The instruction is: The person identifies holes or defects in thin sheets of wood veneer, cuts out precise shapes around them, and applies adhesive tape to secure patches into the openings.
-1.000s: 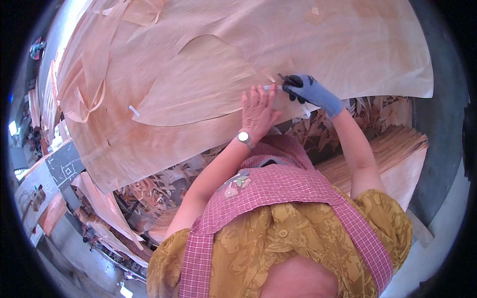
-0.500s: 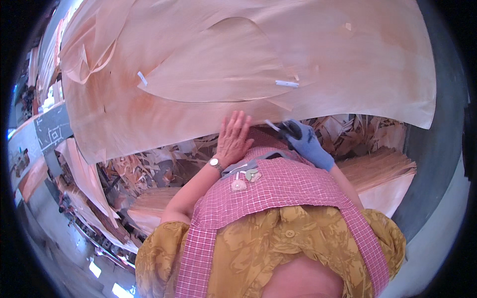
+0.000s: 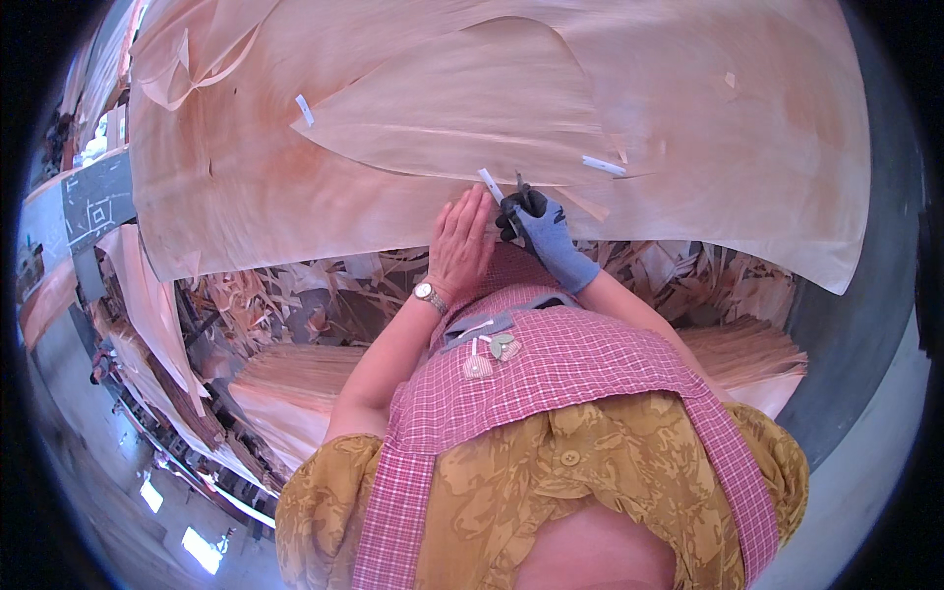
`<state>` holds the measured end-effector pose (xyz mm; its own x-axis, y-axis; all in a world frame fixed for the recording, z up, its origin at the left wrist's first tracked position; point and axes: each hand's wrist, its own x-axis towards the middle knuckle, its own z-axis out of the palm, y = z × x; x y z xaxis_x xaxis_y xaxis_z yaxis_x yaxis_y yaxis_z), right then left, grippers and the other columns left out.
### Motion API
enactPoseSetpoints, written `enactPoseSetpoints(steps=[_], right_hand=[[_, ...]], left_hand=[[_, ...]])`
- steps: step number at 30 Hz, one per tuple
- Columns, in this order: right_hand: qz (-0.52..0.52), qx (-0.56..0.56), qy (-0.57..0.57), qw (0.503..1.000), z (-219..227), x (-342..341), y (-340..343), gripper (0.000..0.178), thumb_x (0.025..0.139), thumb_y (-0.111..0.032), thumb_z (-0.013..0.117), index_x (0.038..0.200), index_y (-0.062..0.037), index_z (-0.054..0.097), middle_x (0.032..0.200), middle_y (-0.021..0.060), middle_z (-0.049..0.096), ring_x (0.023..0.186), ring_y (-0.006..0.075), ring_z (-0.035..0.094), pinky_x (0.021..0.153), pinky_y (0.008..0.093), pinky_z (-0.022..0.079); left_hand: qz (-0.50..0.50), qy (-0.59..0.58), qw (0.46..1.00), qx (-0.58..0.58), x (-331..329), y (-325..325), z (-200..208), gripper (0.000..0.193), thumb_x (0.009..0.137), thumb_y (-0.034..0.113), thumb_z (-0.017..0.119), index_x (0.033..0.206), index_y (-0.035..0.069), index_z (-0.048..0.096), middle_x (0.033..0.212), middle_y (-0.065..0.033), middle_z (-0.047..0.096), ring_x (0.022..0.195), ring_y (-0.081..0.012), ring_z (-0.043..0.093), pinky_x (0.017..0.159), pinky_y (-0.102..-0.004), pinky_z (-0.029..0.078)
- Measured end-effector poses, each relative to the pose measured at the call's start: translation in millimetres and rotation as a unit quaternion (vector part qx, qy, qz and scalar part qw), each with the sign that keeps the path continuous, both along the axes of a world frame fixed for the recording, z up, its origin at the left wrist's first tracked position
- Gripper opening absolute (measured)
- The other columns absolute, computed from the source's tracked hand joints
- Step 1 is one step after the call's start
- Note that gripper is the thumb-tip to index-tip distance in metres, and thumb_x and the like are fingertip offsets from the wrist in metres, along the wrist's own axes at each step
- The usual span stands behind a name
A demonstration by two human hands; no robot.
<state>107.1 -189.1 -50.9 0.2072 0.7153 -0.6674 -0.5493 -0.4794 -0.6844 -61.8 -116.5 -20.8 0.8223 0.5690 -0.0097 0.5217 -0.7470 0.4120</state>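
A large thin sheet of pale wood veneer (image 3: 324,211) is spread before me, with a curved, pointed veneer piece (image 3: 462,98) lying on it. Two short white tape strips (image 3: 603,166) sit at that piece's edges, one at its left tip and one at its right. My left hand (image 3: 458,248) is bare, its fingers stretched out flat on the sheet near the front edge. Just beside it, my right hand (image 3: 541,231), in a blue glove with dark fingertips, pinches another white tape strip (image 3: 490,185). A slim dark tool (image 3: 519,183) also sticks up from those fingers; its kind is unclear.
Veneer scraps (image 3: 251,305) fill the space below the sheet's near edge. Veneer stacks (image 3: 295,374) stand on both sides of me. A torn, curled strip (image 3: 211,74) lies at the far left. A grey metal beam (image 3: 98,202) is on the left.
My right hand has moved left and forward with the tape strip, from the sheet's near edge to beside my left fingertips. My left hand stays flat; the whole view has shifted slightly.
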Motion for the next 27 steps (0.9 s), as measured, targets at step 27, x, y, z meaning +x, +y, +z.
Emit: enactPoseSetpoints(steps=[27], right_hand=[[0.112, 0.037, -0.331, 0.936, 90.1, 243.8, 177.9, 0.024, 0.092, -0.031, 0.069, 0.106, -0.0105, 0.068, 0.078, -0.0009, 0.069, 0.053, 0.0017, 0.045, 0.047, 0.0184, 0.034]], left_hand=[[0.069, -0.135, 0.988, 0.043, 156.3, 149.5, -5.0, 0.077, 0.086, 0.029, 0.068, 0.151, 0.006, 0.033, 0.156, -0.0138, 0.032, 0.142, -0.0305, 0.033, 0.118, -0.0471, 0.023]])
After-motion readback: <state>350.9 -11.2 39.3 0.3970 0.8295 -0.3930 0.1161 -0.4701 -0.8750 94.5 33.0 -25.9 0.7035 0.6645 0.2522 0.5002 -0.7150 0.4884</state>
